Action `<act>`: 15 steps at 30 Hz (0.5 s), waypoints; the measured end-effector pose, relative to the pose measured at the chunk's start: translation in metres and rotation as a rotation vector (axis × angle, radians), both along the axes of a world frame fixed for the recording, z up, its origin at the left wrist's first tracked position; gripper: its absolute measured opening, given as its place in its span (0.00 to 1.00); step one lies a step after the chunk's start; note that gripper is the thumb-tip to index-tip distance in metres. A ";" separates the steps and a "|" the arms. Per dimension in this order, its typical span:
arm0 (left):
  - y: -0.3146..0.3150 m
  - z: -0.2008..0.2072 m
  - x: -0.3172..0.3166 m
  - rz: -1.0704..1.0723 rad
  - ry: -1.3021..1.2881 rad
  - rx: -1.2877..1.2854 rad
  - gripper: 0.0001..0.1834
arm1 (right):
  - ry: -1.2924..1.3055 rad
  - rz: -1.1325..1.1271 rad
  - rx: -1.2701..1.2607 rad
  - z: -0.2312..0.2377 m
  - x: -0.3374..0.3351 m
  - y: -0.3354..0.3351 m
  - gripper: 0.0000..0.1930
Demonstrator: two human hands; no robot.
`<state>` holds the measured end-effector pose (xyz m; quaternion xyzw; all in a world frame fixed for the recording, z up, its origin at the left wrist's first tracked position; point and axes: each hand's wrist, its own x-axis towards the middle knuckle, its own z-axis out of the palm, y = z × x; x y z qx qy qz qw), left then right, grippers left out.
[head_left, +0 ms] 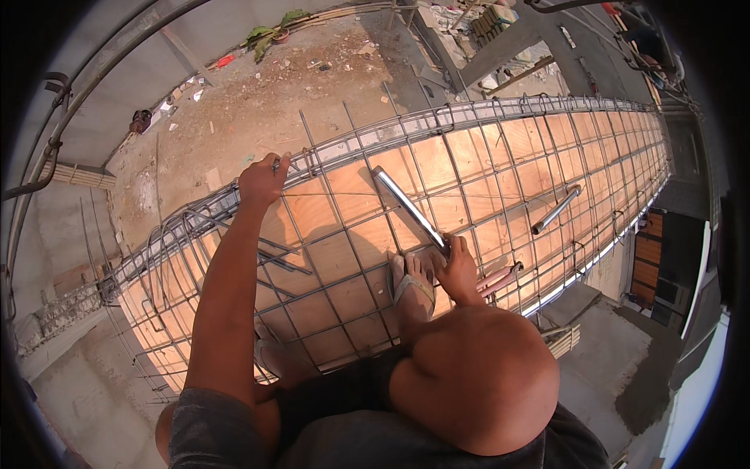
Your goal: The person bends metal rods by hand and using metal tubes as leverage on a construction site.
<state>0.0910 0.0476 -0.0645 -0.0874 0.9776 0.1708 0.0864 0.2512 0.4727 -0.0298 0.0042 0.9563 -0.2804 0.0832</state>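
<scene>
My left hand [264, 180] is closed at the far edge of a steel rebar mesh [340, 199], near the bundled bars there. A small dark piece shows at its fingertips, too small to name. My right hand [459, 272] grips the near end of a shiny metal tube [410, 205], which slants away to the upper left across the mesh. Under the bars lies plywood sheeting [336, 246]. Right beside that hand, my sandalled foot [412, 293] stands on the mesh.
Another metal tube [556, 209] rests on the mesh to the right. Pinkish pipes [500, 280] lie beyond my right hand. Loose short bars [273, 256] are near my left forearm. Past the far edge is lower dirt ground [312, 86]; bar ends stick up along that edge.
</scene>
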 end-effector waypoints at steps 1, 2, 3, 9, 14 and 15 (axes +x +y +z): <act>0.002 0.002 -0.001 -0.015 0.018 0.016 0.29 | -0.056 -0.032 0.036 -0.009 0.006 0.013 0.22; 0.005 0.003 -0.001 -0.032 0.033 0.031 0.29 | -0.131 -0.014 0.134 -0.018 0.013 0.028 0.17; 0.004 0.005 0.000 -0.023 0.003 0.010 0.29 | -0.328 0.003 0.230 -0.018 0.015 0.035 0.15; 0.010 0.005 0.004 -0.017 0.125 0.060 0.27 | -0.147 0.050 0.295 0.038 0.004 0.029 0.12; 0.002 -0.001 0.011 -0.035 0.306 0.024 0.25 | -0.135 0.093 0.050 0.132 -0.043 0.004 0.18; 0.000 -0.001 0.013 -0.034 0.283 0.012 0.26 | -0.058 0.135 -0.001 0.148 -0.054 -0.005 0.16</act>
